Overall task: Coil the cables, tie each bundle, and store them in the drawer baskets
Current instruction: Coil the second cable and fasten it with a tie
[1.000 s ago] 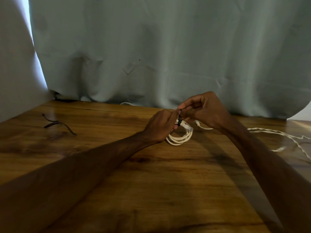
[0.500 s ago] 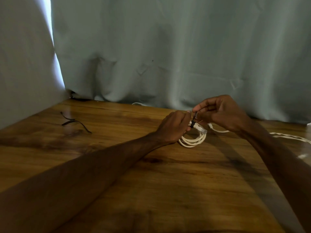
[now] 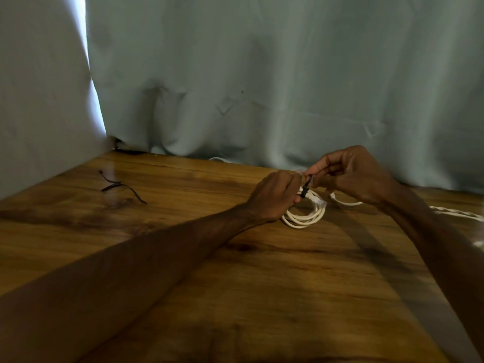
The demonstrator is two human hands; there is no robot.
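White coil [image 3: 305, 218] part-hidden, gripped by left fingers [image 3: 292, 180], right fingers [image 3: 318, 166] pinching black tie [image 3: 305, 191]

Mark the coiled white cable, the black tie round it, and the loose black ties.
coiled white cable [image 3: 303, 222], head view, on the lower arc of the loops.
black tie [image 3: 304, 192], head view, on the band wrapped round the coil.
loose black ties [image 3: 112, 186], head view, on a strand near where they cross.

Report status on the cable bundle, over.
Left hand grips white coil. Right hand pinches black tie round it. Spare black ties lie apart at left, loose cable at right.
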